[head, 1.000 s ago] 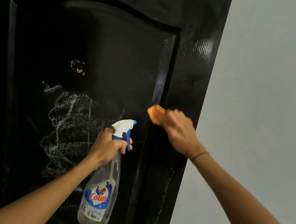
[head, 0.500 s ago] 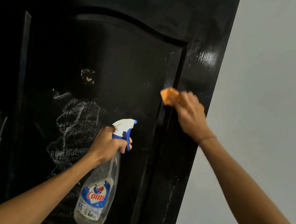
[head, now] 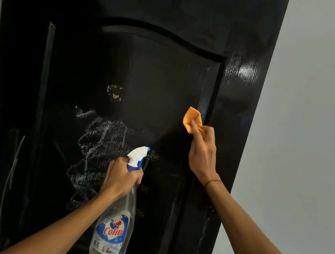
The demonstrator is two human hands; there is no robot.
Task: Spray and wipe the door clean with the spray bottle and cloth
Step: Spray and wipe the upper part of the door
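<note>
Left hand (head: 119, 179) grips spray bottle (head: 113, 228), fingers curled on neck & trigger. Right hand (head: 201, 154) fingers pinch orange cloth (head: 192, 118) at black door (head: 170, 72).

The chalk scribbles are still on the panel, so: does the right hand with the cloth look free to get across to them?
Probably yes. The right hand holds the cloth just right of the chalk scribbles; only the spray bottle in the left hand covers their lower right.

You're facing the glossy black door (head: 169, 79); white chalk scribbles (head: 97, 148) smear its raised panel, left of centre.
</note>
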